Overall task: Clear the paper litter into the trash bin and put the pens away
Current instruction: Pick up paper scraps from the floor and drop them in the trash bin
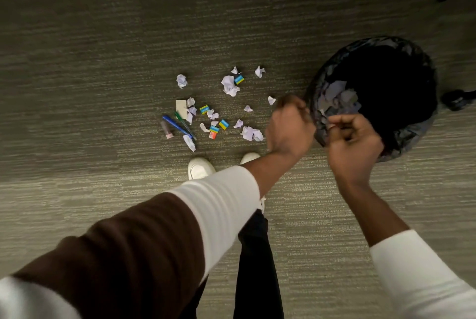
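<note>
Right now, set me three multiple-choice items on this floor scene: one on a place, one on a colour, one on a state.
1. Where does the blue pen lie?
A. in the bin
B. on the carpet
C. in a hand

2. What colour are the shoes?
A. white
B. red
C. black

3. How is the trash bin?
A. tipped over
B. lidded
C. upright, with paper inside

Key: B, it rests on the carpet by the litter; A, both toes show white; C, its open mouth faces up with paper scraps inside.

Head-worn view, straight down onto carpet [103, 61]
</note>
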Demonstrator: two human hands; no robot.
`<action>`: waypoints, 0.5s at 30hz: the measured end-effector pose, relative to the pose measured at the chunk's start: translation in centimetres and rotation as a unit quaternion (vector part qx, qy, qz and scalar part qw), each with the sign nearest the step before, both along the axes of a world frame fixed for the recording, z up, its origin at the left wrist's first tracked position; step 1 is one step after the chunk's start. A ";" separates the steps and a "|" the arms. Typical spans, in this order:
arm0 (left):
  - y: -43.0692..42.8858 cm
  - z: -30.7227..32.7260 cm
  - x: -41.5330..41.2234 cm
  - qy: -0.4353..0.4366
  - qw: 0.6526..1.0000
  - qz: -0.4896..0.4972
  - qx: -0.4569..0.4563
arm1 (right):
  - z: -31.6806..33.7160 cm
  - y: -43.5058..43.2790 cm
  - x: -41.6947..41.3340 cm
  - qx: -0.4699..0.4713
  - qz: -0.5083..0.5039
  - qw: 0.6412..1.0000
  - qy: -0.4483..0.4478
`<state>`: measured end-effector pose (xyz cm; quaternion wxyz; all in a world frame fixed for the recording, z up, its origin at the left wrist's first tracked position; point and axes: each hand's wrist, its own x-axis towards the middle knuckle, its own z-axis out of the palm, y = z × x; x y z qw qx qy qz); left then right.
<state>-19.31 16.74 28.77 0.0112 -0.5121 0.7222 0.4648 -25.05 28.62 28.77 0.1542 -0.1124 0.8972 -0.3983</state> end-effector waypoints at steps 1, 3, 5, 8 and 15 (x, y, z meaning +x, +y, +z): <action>-0.8 -0.9 1.3 -0.016 1.000 0.016 0.004 | -0.3 -0.8 1.1 0.000 0.031 0.999 -0.008; -2.4 -3.0 4.0 -0.049 0.998 0.036 0.013 | -1.8 -2.1 3.1 0.035 0.100 0.994 -0.032; -3.8 -5.6 6.9 -0.080 0.996 0.032 0.007 | -4.6 -3.2 4.5 0.105 0.166 0.978 -0.072; -5.1 -10.0 11.7 -0.160 0.987 -0.015 -0.015 | -10.0 -4.3 6.0 0.216 0.252 0.933 -0.138; -8.1 -21.4 19.1 -0.278 0.960 -0.033 -0.009 | -22.1 -5.4 5.4 0.330 0.294 0.884 -0.153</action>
